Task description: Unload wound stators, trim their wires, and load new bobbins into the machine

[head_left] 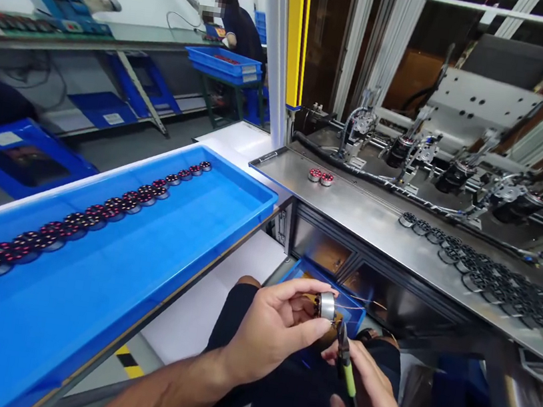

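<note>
Just off the bench's [362,206] front edge, our left hand [268,321] pinches a metal ring [326,305] while our right hand [373,393] grips pliers [348,375], their length slanting up toward it, tips just beside the ring.

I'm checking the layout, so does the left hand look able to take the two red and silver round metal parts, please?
Probably not: the left hand holds a silver cylindrical metal part, though the way to the two red and silver parts looks free.
</note>
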Action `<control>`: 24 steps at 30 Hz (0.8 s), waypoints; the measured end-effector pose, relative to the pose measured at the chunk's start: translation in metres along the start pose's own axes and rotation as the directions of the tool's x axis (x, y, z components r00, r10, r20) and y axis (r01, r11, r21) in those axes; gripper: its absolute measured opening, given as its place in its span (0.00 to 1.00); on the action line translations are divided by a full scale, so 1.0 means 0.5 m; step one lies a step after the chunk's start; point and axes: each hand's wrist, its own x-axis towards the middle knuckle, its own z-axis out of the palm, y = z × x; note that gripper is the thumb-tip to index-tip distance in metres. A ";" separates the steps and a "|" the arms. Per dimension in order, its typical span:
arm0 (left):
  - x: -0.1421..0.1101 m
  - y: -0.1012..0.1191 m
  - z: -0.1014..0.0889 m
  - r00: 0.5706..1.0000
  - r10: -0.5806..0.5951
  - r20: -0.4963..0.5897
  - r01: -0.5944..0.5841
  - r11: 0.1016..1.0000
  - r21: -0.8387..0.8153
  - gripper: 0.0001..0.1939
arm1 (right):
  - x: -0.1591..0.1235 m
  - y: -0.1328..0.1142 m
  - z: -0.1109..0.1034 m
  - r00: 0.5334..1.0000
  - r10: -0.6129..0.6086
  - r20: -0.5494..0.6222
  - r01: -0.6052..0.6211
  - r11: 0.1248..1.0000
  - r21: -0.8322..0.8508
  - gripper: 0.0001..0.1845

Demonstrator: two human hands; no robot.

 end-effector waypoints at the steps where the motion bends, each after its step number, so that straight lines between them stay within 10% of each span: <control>1: 0.000 0.000 -0.001 1.000 0.002 0.002 -0.002 1.000 0.007 0.16 | 0.005 -0.002 0.000 1.000 -0.002 0.005 0.001 1.000 0.025 0.32; 14: 0.004 -0.002 -0.003 1.000 0.005 0.009 -0.005 1.000 -0.028 0.17 | 0.013 -0.009 -0.001 1.000 -0.005 0.002 0.004 0.989 0.145 0.36; 24: -0.006 0.002 -0.004 0.975 0.223 0.007 -0.221 0.960 0.171 0.11 | 0.013 -0.003 -0.003 0.998 -0.059 0.016 0.057 0.989 0.136 0.38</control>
